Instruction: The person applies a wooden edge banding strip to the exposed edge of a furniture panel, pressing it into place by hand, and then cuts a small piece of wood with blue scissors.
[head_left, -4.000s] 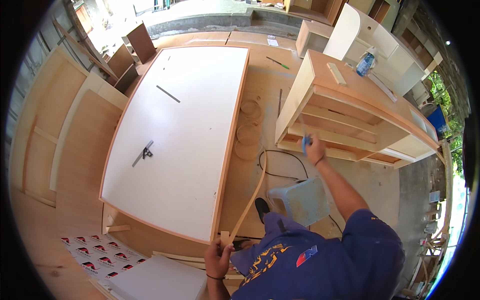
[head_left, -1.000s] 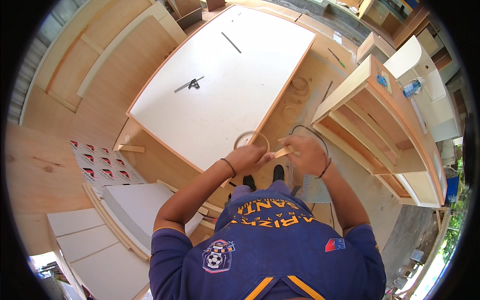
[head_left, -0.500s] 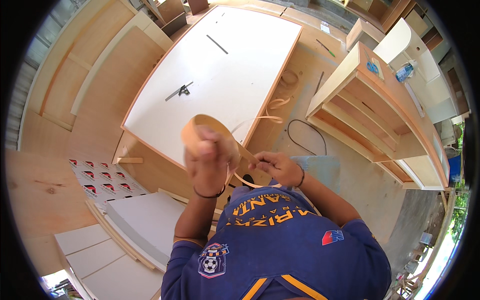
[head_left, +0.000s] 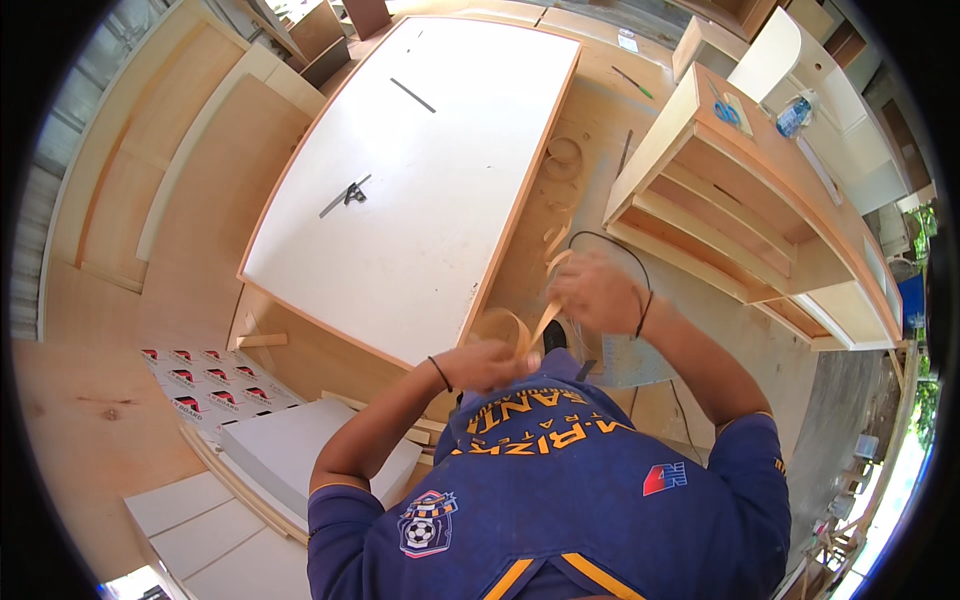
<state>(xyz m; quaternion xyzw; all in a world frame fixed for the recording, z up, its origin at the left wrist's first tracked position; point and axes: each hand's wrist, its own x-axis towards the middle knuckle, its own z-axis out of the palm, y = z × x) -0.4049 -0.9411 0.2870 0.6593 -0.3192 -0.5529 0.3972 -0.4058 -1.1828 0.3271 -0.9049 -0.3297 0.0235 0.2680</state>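
A light wood-coloured strip of edge banding runs between my two hands, just off the near right corner of a white panel. My left hand has its fingers closed on the strip's lower part, where a loop of it curves up. Higher and further right, my right hand is closed on the same strip and slightly blurred by motion. More of the strip trails in curls past my right hand along the panel's right side. On the panel lie a combination square and a thin dark metal strip.
Right of the panel stands a wooden cabinet carcass, with blue scissors and a blue bottle on it. A coil of banding and a black cable lie on the floor. White boards are stacked at left.
My left hand has lowered with the strip. My right hand has moved up and to the right, drawing the strip along. The large loop held up before has come down and become smaller.
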